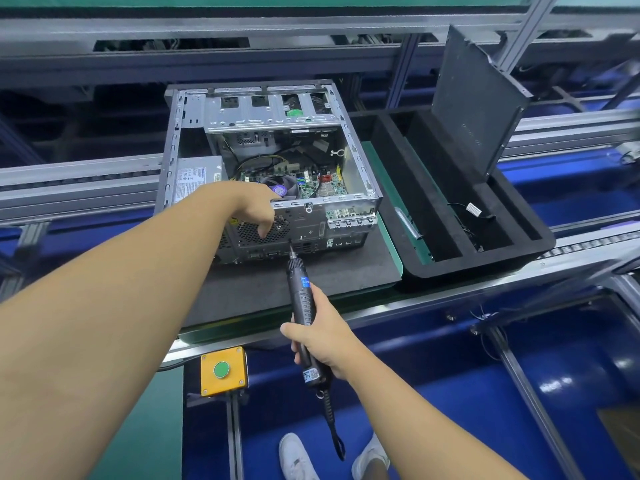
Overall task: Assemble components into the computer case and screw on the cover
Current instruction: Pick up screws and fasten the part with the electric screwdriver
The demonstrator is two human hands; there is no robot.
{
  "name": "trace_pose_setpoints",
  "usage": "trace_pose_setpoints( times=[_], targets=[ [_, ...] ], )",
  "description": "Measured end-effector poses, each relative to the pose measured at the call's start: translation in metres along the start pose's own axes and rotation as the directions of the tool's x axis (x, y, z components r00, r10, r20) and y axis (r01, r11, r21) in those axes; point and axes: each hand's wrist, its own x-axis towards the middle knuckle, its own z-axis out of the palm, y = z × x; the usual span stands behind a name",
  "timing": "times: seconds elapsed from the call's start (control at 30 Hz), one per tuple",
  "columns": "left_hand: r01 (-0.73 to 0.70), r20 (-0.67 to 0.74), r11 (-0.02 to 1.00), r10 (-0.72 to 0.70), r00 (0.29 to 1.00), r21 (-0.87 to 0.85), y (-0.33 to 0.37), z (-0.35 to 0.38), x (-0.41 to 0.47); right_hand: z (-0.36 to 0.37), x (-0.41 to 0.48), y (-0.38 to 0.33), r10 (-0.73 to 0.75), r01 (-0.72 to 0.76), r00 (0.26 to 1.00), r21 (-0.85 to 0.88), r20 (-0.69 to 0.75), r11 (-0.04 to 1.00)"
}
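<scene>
Head view of the assembly station. The computer case lay on its side on a dark mat atop the conveyor, its open side facing up (motherboard, cooler fan and drive cage were exposed) and its rear panel towards the person. The left hand held the upper rear edge of the case, fingers curled over the rim and one digit hanging down across the round fan grille. The right hand was wrapped round the black electric screwdriver, whose bit met the rear panel just below the grille. The cover stood tilted, well apart from the case, in the black foam tray to the right. A yellow box with a green button sat below the conveyor edge.
</scene>
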Motion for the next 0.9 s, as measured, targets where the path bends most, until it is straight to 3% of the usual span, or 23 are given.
trace_pose_setpoints(
  times=[0.7, 0.8, 0.9],
  targets=[
    [0.004, -0.035, 1.000, -0.005, 0.999, -0.011, 0.000, 0.003, -0.001, -0.014, -0.004, -0.001, -0.056, 0.057, 0.998, -0.041, 0.030, 0.998],
    [-0.078, -0.082, 0.988, 0.068, 0.994, -0.134, -0.003, 0.005, -0.006, -0.024, -0.008, -0.003, -0.112, 0.115, 0.993, -0.086, 0.042, 0.990],
    [-0.284, -0.222, 0.879, 0.210, 0.952, -0.384, -0.001, 0.005, -0.022, -0.037, -0.013, -0.014, -0.187, 0.190, 0.981, -0.079, 0.044, 0.979]
  ],
)
